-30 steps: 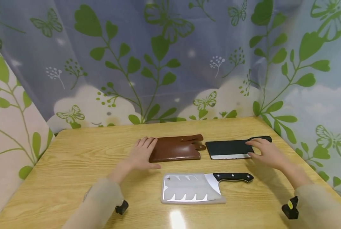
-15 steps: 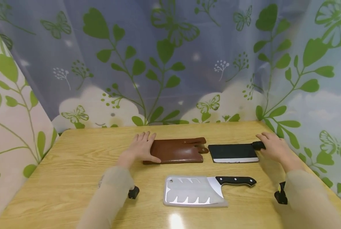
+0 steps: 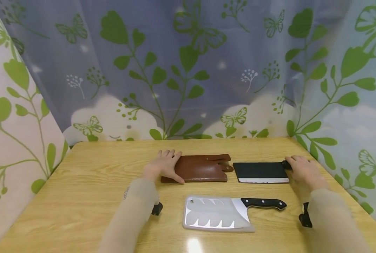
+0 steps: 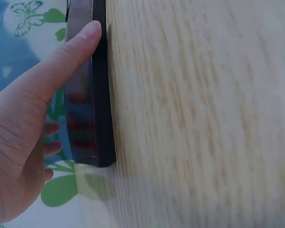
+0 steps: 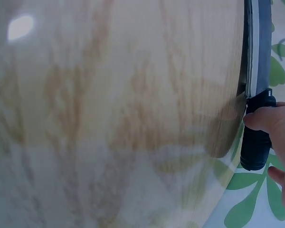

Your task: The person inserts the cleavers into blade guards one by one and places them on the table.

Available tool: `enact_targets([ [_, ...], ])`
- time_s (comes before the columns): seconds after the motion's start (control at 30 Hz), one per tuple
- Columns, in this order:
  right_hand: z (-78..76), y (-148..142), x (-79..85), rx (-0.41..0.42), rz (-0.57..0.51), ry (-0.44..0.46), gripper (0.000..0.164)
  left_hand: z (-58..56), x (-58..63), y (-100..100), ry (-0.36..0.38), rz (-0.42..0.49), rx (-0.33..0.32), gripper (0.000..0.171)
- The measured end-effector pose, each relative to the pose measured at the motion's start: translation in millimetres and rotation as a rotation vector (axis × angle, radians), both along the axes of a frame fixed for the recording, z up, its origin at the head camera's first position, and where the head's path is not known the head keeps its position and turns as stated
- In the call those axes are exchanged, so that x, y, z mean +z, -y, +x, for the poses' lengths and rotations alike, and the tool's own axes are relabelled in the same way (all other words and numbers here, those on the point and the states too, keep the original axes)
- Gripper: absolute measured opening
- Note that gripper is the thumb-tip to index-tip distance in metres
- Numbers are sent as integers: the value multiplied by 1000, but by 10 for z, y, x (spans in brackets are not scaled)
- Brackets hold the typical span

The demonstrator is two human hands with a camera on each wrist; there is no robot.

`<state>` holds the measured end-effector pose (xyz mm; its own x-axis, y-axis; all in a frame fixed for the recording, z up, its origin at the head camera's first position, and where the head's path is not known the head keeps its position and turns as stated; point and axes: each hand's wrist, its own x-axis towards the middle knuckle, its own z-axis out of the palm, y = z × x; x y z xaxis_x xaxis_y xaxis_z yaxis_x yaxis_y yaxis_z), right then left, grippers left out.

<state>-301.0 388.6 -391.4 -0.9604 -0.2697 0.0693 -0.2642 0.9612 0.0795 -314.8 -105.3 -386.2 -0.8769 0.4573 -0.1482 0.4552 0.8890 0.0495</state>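
Note:
My right hand [image 3: 305, 172] holds the black handle of a black-bladed cleaver [image 3: 260, 172] lying at the back right. In the right wrist view the thumb lies along one side of that handle [image 5: 255, 152], with other fingers partly out of frame. At the left end of a brown leather sheath [image 3: 203, 168] rests my left hand [image 3: 162, 167], fingers spread toward the far edge. Its thumb touches the sheath's near side, as the left wrist view confirms, straight against the edge [image 4: 80, 95]. The sheath's notched, strapped end faces the cleaver blade, a small gap between them.
Nearer to me lies a second cleaver [image 3: 217, 213], its blade in a translucent cover and its riveted black handle [image 3: 263, 203] pointing right. All rest on a wooden table [image 3: 80, 207]. A leaf-patterned curtain [image 3: 137, 88] rises behind the back edge and both sides.
My right hand has moved from above the black cleaver's blade to its handle and taken hold. The left hand's thumb has come onto the sheath. The head view has shifted slightly.

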Motion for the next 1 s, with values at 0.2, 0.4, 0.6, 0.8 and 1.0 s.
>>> enact_targets([
  [0.2,8,10,-21,-15,5,7,45,-1,-26,-87,27,-35,-39,117],
  [0.4,59,21,-25,-22,3,-1,39,18,-40,-137,68,-18,-20,117],
  [0.6,86,-36,6,3,-16,-24,32,31,9,-180,114,6,23,116],
  [0.8,112,-177,31,135,57,2,34,45,2,-161,127,13,28,115],
  [1.0,222,-263,29,203,-5,-28,28,43,-48,-75,42,3,0,114],
])
